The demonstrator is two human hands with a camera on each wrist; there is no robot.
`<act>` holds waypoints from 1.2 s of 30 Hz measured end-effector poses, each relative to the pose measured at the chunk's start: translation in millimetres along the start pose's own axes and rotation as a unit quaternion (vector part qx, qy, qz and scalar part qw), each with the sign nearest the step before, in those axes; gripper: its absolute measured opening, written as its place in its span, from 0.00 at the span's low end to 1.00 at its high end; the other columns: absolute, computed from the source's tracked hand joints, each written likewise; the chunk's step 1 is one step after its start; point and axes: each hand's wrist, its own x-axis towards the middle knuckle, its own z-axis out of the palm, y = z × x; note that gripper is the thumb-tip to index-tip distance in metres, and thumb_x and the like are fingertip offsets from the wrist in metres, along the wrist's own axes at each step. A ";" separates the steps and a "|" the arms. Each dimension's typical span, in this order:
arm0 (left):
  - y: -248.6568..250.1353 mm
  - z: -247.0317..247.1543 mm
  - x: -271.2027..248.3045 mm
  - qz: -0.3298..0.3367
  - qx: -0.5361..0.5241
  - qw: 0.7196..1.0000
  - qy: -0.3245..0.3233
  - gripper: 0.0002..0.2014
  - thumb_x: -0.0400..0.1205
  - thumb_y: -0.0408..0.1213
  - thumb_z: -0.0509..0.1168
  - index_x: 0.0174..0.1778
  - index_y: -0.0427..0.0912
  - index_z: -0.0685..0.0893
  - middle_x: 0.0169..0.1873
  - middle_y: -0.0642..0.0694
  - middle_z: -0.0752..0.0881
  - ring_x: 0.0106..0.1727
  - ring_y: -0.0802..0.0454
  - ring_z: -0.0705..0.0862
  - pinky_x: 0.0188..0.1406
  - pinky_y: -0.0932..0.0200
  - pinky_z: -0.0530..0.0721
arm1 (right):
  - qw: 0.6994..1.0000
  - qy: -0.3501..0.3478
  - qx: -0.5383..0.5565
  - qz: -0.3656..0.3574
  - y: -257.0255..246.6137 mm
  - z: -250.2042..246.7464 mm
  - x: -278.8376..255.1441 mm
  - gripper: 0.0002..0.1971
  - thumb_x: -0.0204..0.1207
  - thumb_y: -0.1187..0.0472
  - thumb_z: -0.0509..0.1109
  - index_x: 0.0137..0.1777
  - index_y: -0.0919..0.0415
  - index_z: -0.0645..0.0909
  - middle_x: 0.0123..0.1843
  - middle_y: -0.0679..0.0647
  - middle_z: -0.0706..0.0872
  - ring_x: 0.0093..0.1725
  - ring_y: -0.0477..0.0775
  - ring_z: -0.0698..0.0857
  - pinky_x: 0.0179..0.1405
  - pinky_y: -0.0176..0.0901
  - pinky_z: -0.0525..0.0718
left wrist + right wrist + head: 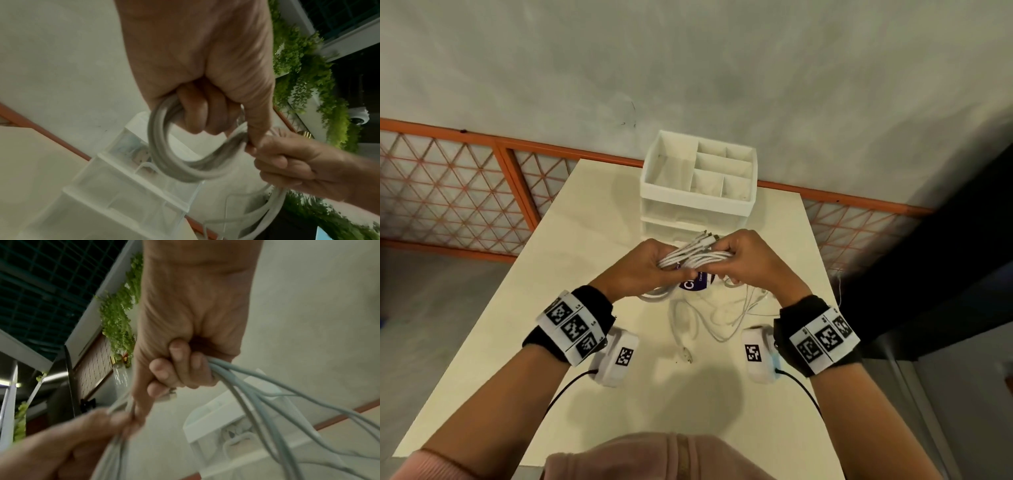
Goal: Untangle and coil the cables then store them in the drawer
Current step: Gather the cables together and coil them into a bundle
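Coiling step — left hand [640,267] and right hand [750,263] both grip the white round-cord cable bundle [693,258] before the white plastic drawer organiser [698,202]; next, probably, securing loose tails.

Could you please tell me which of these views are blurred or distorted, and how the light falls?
Head view: sharp, wide-angle bending at the edges, soft shadows of the arms on the table. Left wrist view: the coiled cable is motion-smeared, the left hand crisp. Right wrist view: the left hand is blurred in the foreground, the right hand clearer; dim, greenish light.
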 end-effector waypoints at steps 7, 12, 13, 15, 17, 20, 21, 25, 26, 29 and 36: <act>7.2 -31.3 -0.3 0.093 0.012 0.976 0.197 0.11 0.81 0.35 0.67 0.32 0.48 0.78 0.19 0.57 0.73 0.22 0.63 0.67 0.24 0.70 0.67 | 0.995 -0.019 -0.035 0.096 56.3 -23.6 -1.7 0.16 0.68 0.51 0.78 0.24 0.56 0.80 0.19 0.49 0.83 0.21 0.45 0.81 0.29 0.32 0.78; -22.3 -61.7 -2.6 0.035 0.072 0.943 0.322 0.15 0.82 0.40 0.66 0.28 0.46 0.76 0.19 0.51 0.71 0.21 0.59 0.68 0.24 0.60 0.66 | 0.987 0.076 0.041 0.136 91.5 -42.7 -11.3 0.16 0.69 0.55 0.78 0.27 0.62 0.79 0.23 0.56 0.81 0.19 0.45 0.81 0.30 0.39 0.78; -31.1 -61.9 -2.8 0.006 0.119 0.938 0.326 0.15 0.82 0.40 0.66 0.29 0.40 0.77 0.21 0.45 0.74 0.23 0.57 0.71 0.26 0.57 0.65 | 0.985 0.087 0.057 0.136 89.8 -45.5 -12.2 0.15 0.70 0.56 0.77 0.28 0.62 0.79 0.24 0.54 0.79 0.18 0.44 0.78 0.30 0.41 0.78; -48.7 -58.5 -4.1 -0.043 0.173 0.927 0.330 0.17 0.82 0.39 0.66 0.33 0.29 0.78 0.27 0.33 0.80 0.31 0.41 0.78 0.28 0.53 0.65 | 0.986 0.094 0.062 0.125 79.7 -51.6 -12.9 0.13 0.72 0.55 0.76 0.33 0.63 0.81 0.26 0.51 0.76 0.21 0.42 0.75 0.30 0.39 0.77; -61.2 -51.7 -8.3 -0.066 0.188 0.924 0.327 0.17 0.82 0.39 0.66 0.33 0.28 0.78 0.29 0.30 0.82 0.35 0.33 0.80 0.31 0.53 0.67 | 0.988 0.116 0.031 0.093 66.2 -59.1 -11.8 0.18 0.74 0.45 0.70 0.34 0.61 0.81 0.28 0.54 0.74 0.28 0.46 0.74 0.33 0.40 0.76; -65.9 -41.3 -11.2 -0.072 0.183 0.931 0.308 0.16 0.81 0.39 0.67 0.30 0.36 0.74 0.27 0.36 0.79 0.33 0.36 0.77 0.33 0.54 0.67 | 0.977 0.209 -0.008 0.047 51.3 -74.7 -5.8 0.29 0.77 0.32 0.56 0.33 0.57 0.81 0.39 0.72 0.81 0.42 0.68 0.81 0.50 0.57 0.81; -64.9 -38.6 -11.0 -0.069 0.177 0.933 0.304 0.16 0.80 0.40 0.68 0.31 0.36 0.75 0.27 0.36 0.79 0.33 0.39 0.76 0.33 0.54 0.67 | 0.973 0.228 -0.014 0.027 46.0 -78.8 -3.6 0.28 0.79 0.34 0.54 0.34 0.57 0.81 0.42 0.73 0.82 0.46 0.71 0.81 0.55 0.61 0.81; -60.2 -36.9 -9.8 -0.065 0.112 0.937 0.324 0.12 0.76 0.42 0.73 0.38 0.36 0.84 0.26 0.35 0.79 0.29 0.48 0.75 0.31 0.56 0.70 | 0.971 0.238 -0.005 -0.002 29.9 -83.2 -4.1 0.22 0.85 0.48 0.54 0.34 0.58 0.79 0.29 0.52 0.76 0.32 0.46 0.74 0.44 0.43 0.75; -59.5 -38.1 -11.1 -0.065 0.086 0.939 0.325 0.10 0.74 0.42 0.75 0.41 0.40 0.85 0.23 0.40 0.75 0.25 0.54 0.72 0.29 0.58 0.69 | 0.975 0.223 0.001 0.022 31.5 -80.1 -7.3 0.22 0.85 0.50 0.55 0.33 0.57 0.79 0.29 0.51 0.74 0.31 0.44 0.73 0.42 0.41 0.73; -60.3 -42.1 -18.2 -0.047 0.025 0.952 0.303 0.10 0.72 0.42 0.76 0.43 0.45 0.84 0.20 0.50 0.65 0.18 0.59 0.64 0.24 0.65 0.64 | 0.989 0.074 -0.019 0.127 53.2 -65.4 -16.8 0.20 0.82 0.52 0.57 0.32 0.57 0.83 0.33 0.57 0.85 0.36 0.52 0.83 0.52 0.55 0.81; -44.7 -23.4 -17.5 -0.032 -0.130 0.969 0.208 0.22 0.86 0.56 0.46 0.32 0.45 0.67 0.23 0.54 0.62 0.21 0.59 0.58 0.17 0.68 0.58 | 0.952 -0.137 -0.202 0.183 67.1 -16.9 -13.5 0.11 0.79 0.60 0.66 0.56 0.61 0.86 0.58 0.55 0.89 0.54 0.51 0.85 0.53 0.37 0.78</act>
